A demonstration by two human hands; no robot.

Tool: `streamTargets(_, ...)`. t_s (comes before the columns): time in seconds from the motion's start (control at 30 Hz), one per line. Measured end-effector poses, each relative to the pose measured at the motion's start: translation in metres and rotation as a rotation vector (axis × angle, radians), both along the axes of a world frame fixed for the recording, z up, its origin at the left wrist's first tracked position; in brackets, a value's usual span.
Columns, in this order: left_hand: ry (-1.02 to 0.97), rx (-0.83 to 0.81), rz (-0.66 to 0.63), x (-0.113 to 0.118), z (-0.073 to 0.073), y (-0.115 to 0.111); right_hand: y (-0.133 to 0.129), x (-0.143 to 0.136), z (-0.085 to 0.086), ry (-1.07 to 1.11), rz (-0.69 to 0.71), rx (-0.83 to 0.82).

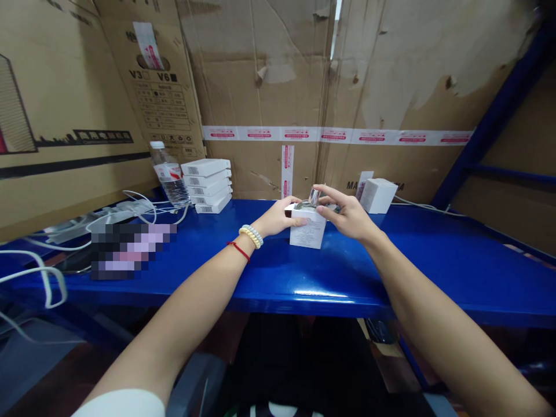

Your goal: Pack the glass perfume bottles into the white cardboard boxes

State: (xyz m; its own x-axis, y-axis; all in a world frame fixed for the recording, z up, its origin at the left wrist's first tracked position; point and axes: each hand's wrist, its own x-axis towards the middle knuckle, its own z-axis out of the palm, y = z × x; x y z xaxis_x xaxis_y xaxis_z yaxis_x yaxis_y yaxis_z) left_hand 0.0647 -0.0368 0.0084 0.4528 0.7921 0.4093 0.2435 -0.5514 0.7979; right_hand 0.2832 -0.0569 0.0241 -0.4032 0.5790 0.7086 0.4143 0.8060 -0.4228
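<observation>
A small white box point(306, 232) with fine print on its front stands upright on the blue tabletop. My left hand point(280, 216) is closed on its left side, the thumb across the front near the top. Out of the box's open top shows a clear glass perfume bottle point(307, 204) with a shiny silver cap point(315, 196); its lower part is hidden inside. My right hand point(345, 213) pinches the bottle around the cap and shoulder from the right, fingers bent.
Several flat white boxes point(207, 186) are stacked at the back left beside a water bottle point(169, 176). Another white box point(379, 196) stands at the back right. White cables point(47, 278) and a blurred-out item point(130, 250) lie on the left. Cardboard point(260, 87) walls the back.
</observation>
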Motion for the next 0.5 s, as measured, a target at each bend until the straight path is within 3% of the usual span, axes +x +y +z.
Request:
streamTargets(0.2,-0.010,-0.021,0.008,0.000,0.000,0.001,-0.003,-0.004,0.003,-0.018,-0.040,0.089)
streamTargets(0.5,0.005,0.000,0.016,-0.001,0.003,-0.002,-0.002,-0.031,-0.009,0.256,-0.226,0.107)
